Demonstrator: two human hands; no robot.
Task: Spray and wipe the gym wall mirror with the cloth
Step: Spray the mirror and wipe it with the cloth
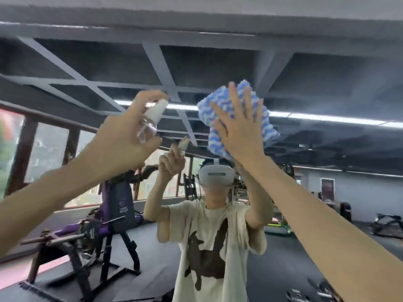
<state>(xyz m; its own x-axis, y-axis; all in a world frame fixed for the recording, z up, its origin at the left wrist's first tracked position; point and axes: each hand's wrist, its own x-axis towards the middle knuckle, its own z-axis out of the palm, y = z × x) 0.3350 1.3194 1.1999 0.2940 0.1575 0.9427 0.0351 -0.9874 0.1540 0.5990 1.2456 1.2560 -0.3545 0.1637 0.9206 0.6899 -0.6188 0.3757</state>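
The wall mirror (305,83) fills the view and reflects the gym and a person in a pale T-shirt with a headset. My left hand (126,136) is raised at upper left and grips a small clear spray bottle (150,120) with a white top, a finger curled over the top. My right hand (242,129) is raised at upper right, its fingers straight and spread, pressing a blue-and-white wavy cloth (220,110) flat against the glass. Part of the cloth is hidden behind the palm.
In the reflection, a purple and black weight machine (102,232) stands at lower left on dark flooring. Windows (50,149) run along the left, more gym equipment (386,225) sits at the right, and ceiling light strips (327,117) cross the top.
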